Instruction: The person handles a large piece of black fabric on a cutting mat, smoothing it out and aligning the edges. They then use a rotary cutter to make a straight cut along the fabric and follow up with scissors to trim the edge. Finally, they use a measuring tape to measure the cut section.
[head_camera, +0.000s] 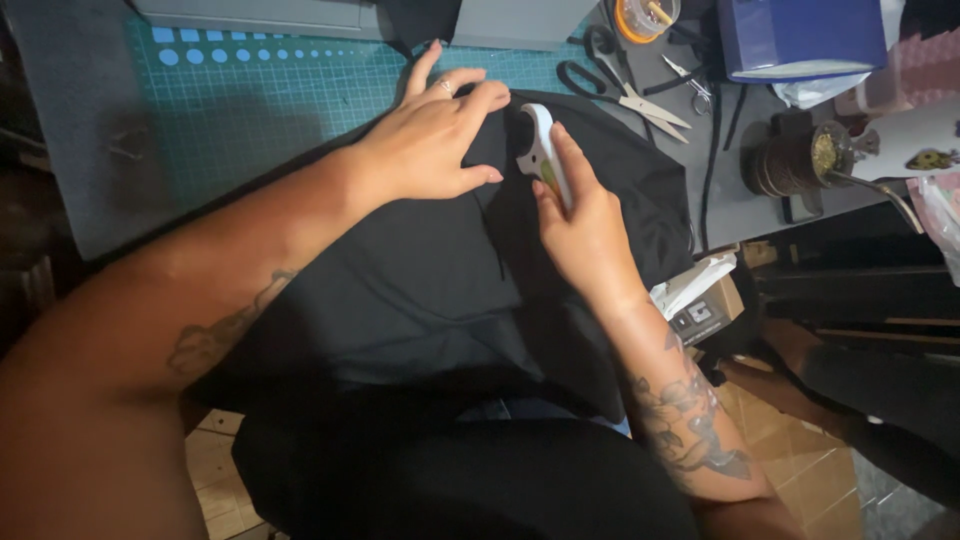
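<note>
While fabric (420, 280) underlies both hands, cutter (541, 150) seems right-held.

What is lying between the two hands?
In the head view, only black fabric lies between the left hand and the right hand, which holds a white cutter.

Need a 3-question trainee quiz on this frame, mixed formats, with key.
1. True or false: the right hand grips a white-handled cutter.
2. The left hand lies flat on: A) black fabric B) the green cutting mat C) the blue box.
3. Fill in: the large scissors lie ____ from both hands.

Key: 1 true; 2 A; 3 apart.
</note>
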